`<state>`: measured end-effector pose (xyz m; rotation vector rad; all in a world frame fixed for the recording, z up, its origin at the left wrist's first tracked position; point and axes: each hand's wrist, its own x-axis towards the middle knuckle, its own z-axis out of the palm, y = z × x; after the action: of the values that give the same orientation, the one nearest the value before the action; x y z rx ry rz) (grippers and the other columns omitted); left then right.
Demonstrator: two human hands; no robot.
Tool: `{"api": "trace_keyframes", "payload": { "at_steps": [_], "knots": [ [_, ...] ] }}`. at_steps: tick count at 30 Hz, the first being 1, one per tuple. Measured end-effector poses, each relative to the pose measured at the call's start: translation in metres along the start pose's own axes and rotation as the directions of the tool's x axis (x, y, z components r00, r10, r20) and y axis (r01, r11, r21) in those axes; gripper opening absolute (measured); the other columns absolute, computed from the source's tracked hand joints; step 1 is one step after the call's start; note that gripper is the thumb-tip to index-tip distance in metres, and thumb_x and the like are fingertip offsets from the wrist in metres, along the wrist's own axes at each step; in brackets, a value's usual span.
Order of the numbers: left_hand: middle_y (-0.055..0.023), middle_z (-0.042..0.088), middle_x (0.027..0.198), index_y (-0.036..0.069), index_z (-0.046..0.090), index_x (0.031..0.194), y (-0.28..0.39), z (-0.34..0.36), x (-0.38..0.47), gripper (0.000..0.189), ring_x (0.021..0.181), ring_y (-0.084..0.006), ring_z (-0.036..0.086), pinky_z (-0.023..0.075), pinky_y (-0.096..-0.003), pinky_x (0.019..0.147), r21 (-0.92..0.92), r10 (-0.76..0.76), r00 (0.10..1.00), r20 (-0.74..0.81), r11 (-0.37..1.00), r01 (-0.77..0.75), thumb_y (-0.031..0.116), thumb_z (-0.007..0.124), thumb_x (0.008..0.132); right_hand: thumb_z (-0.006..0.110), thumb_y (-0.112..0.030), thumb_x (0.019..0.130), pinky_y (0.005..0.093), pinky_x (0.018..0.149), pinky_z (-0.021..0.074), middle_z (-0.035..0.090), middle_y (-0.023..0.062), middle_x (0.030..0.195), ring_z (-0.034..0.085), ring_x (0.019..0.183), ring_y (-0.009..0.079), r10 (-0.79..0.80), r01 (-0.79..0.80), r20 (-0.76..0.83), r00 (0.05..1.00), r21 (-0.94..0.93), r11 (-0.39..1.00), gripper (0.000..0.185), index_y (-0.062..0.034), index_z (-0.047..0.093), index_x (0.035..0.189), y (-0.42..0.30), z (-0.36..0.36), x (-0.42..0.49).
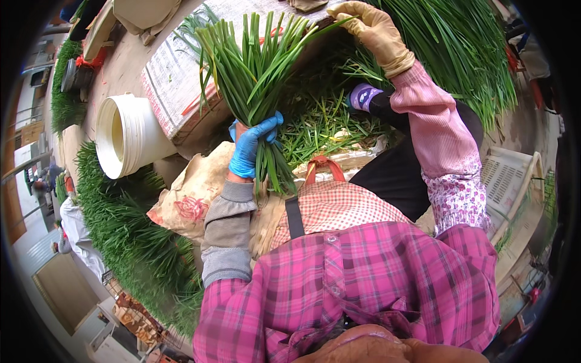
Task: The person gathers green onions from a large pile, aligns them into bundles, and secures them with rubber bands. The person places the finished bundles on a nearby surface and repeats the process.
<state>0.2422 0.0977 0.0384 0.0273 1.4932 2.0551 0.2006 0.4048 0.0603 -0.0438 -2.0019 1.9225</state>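
A bundle of long green leafy stalks (254,81), likely Chinese chives, is gripped near its middle by my left hand (254,140) in a blue glove. Its pale cut ends fan out at the top, and the leaf tips hang down by my lap. My right hand (367,31), in a cream rubber glove, is raised right of the bundle, its fingertips at the end of one long leaf that sticks out from it. Whether they pinch that leaf is unclear. Loose leaves and trimmings (322,122) lie below, between the bundle and my leg.
A printed white sack (168,77) covers a block ahead on the left, with a white plastic bucket (145,136) beside it. Big heaps of green stalks lie at the left (131,227) and upper right (449,50). A plastic crate (508,177) stands at the right.
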Motion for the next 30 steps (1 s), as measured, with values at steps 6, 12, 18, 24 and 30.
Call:
{"api": "trace_keyframes", "payload": {
  "at_steps": [6,12,18,24,30],
  "knots": [
    [-0.0118,0.062,0.087,-0.002,0.055,0.108,-0.001,0.001,-0.004,0.026,0.052,-0.0090,0.047,0.0393,-0.0208,0.048,-0.031,0.005,1.000,0.024,1.000,-0.004,0.007,0.062,0.084,0.069,-0.017,0.087,0.0160,0.055,0.0433,0.066,0.0000,0.087,0.057,0.066,0.0047,0.284,-0.320,0.339,0.897,0.056,0.946,0.028,-0.0045,0.062,0.111,-0.015,0.007,-0.012],
    [-0.0059,0.051,0.072,0.003,0.052,0.093,-0.006,-0.026,0.002,0.017,0.047,-0.0096,0.042,0.0361,-0.0221,0.045,-0.292,-0.060,0.998,0.026,0.954,0.065,0.019,0.058,0.091,0.069,-0.016,0.085,0.0234,0.060,0.0475,0.066,0.0028,0.084,0.059,0.072,0.0089,0.045,-0.090,0.168,0.985,0.273,0.958,0.023,-0.0029,0.067,0.104,-0.011,-0.013,0.016],
    [-0.0048,0.050,0.070,0.002,0.052,0.098,-0.004,-0.020,0.000,0.020,0.046,-0.0094,0.041,0.0349,-0.0219,0.044,-0.178,-0.037,0.999,-0.005,0.983,0.035,0.015,0.062,0.086,0.060,0.002,0.085,0.0223,0.061,0.0455,0.062,0.0008,0.075,0.056,0.067,0.0085,-0.008,0.005,0.106,0.994,0.028,1.000,0.010,-0.0029,0.065,0.091,-0.023,-0.034,0.012],
    [-0.0056,0.050,0.069,0.000,0.053,0.107,-0.004,-0.015,-0.007,0.030,0.048,-0.0097,0.041,0.0341,-0.0223,0.044,-0.037,-0.070,0.998,0.003,0.997,0.070,0.013,0.065,0.083,0.067,-0.017,0.088,0.0268,0.087,0.0470,0.065,0.0046,0.103,0.058,0.097,0.0114,0.128,-0.245,0.569,0.812,0.133,0.960,0.032,0.0006,0.061,0.114,-0.004,0.004,-0.005],
    [-0.0026,0.054,0.067,0.003,0.055,0.105,0.000,-0.014,-0.007,0.026,0.048,-0.0082,0.043,0.0351,-0.0217,0.044,-0.054,-0.088,0.996,-0.013,0.995,0.087,0.005,0.065,0.081,0.066,-0.017,0.089,0.0264,0.081,0.0467,0.065,0.0029,0.095,0.060,0.088,0.0110,0.266,-0.351,0.281,0.922,0.320,0.880,0.021,-0.0004,0.066,0.101,-0.005,-0.007,-0.002]
  ]
}}
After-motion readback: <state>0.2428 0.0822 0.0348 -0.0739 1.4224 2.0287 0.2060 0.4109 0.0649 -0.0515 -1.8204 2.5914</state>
